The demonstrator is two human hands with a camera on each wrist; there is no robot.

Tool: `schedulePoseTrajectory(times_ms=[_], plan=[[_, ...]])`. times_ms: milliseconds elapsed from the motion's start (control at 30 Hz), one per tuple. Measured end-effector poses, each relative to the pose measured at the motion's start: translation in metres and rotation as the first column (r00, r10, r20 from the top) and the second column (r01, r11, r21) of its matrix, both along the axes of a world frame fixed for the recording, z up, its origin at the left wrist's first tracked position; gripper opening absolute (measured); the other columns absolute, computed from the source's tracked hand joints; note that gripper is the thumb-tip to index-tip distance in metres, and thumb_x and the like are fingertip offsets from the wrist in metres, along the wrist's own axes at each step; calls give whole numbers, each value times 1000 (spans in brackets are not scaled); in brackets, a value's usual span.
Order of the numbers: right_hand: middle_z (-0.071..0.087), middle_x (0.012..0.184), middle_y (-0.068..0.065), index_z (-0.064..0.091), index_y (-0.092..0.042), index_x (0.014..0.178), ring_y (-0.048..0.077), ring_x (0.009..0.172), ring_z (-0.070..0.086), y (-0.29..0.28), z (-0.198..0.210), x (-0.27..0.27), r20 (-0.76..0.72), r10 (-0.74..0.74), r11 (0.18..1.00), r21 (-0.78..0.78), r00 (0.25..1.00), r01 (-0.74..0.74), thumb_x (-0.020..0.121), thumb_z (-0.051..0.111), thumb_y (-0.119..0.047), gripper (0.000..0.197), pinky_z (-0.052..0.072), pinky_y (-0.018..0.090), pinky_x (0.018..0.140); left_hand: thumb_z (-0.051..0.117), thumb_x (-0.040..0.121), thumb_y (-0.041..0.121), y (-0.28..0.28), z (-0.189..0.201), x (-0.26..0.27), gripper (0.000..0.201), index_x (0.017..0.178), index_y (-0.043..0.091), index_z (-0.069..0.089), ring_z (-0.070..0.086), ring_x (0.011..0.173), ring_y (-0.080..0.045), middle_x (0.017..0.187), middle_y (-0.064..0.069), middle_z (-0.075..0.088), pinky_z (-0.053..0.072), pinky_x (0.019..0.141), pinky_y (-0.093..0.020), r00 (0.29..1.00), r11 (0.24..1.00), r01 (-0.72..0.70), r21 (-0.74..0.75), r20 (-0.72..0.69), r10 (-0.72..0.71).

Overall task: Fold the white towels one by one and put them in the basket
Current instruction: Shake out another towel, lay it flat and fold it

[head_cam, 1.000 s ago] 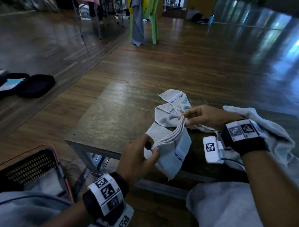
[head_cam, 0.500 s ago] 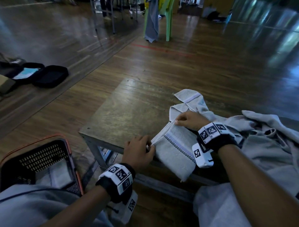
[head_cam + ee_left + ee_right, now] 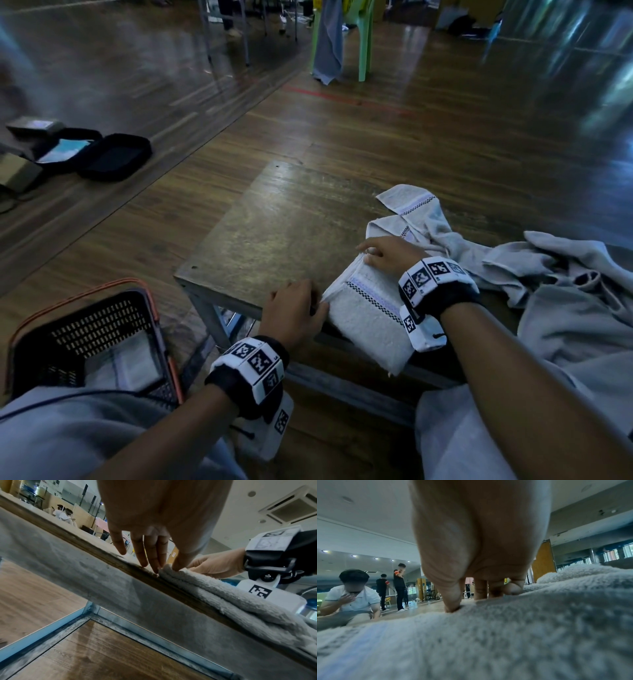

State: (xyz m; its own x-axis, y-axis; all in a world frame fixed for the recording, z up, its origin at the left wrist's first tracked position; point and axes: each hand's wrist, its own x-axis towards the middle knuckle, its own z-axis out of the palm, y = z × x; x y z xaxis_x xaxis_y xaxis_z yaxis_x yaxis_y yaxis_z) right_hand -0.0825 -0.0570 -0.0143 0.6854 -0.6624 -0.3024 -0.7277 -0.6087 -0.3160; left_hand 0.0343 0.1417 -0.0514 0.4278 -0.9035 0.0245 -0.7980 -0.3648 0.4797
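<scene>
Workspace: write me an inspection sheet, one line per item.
Surface: worn wooden table, metal frame.
Job's things: folded towel overhanging the near edge; unfolded towels heaped right; basket on floor left, another towel inside.
Clutter: nothing seen.
Hands: left hand fingers at the towel's near corner; right hand presses the far corner.
Cables: short black lead under left wrist camera.
Surroundings: black case, green chair, wood floor.

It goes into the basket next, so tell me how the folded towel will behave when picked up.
Probably floppy: the folded towel droops over the table edge where unsupported. Its stacked layers lie loose beside the left hand, so the fold may spring open unless held from both ends. Likely light and grippy: the pile looks fluffy.
</scene>
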Motion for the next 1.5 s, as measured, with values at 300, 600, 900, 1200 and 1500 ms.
schedulePoseTrajectory(times_ms=[300, 600, 900, 1200, 1500], plan=[[66, 107, -1, 65, -19, 112, 17, 99, 59, 19, 18, -36, -134, 138, 990, 31, 981, -135, 91, 55, -30, 25, 40, 27, 80, 51, 87, 34, -17, 8, 20, 18, 93, 22, 63, 54, 104, -23, 100, 3, 65, 33, 88, -38, 993, 996, 20, 86, 116, -30], [58, 96, -8, 59, -20, 113, 11, 93, 58, 32, 5, -90, 19, 68, 998, -19, 998, -68, 89, 60, -27, 26, 46, 28, 77, 55, 86, 20, -39, 4, 10, 17, 96, 17, 69, 62, 93, -26, 99, -5, 69, 50, 79, -37, 984, 984, 173, 34, -41, -172], [50, 85, -7, 53, -18, 89, 11, 74, 51, 24, 5, -95, 110, 98, 995, 1, 989, -99, 79, 67, -19, 17, 45, 29, 68, 62, 84, 21, -46, 6, 9, 14, 93, 19, 72, 64, 88, -22, 93, -3, 72, 51, 78, -37, 973, 973, 227, 35, -55, -225], [55, 77, 5, 46, -19, 86, 12, 59, 43, 25, 6, -95, 198, 85, 995, 39, 977, -94, 81, 61, -18, 15, 37, 28, 58, 55, 88, 22, -44, 7, 5, 10, 92, 14, 60, 60, 86, -26, 92, -7, 68, 48, 71, -36, 976, 975, 218, -35, -16, -219], [59, 79, -1, 52, -17, 97, 14, 74, 58, 25, 0, -94, 157, -44, 999, 21, 987, 41, 87, 62, -22, 15, 45, 27, 67, 59, 85, 17, -48, 5, 2, 17, 101, 15, 64, 60, 90, -26, 102, -5, 64, 48, 73, -35, 960, 951, 280, -131, 41, -277]])
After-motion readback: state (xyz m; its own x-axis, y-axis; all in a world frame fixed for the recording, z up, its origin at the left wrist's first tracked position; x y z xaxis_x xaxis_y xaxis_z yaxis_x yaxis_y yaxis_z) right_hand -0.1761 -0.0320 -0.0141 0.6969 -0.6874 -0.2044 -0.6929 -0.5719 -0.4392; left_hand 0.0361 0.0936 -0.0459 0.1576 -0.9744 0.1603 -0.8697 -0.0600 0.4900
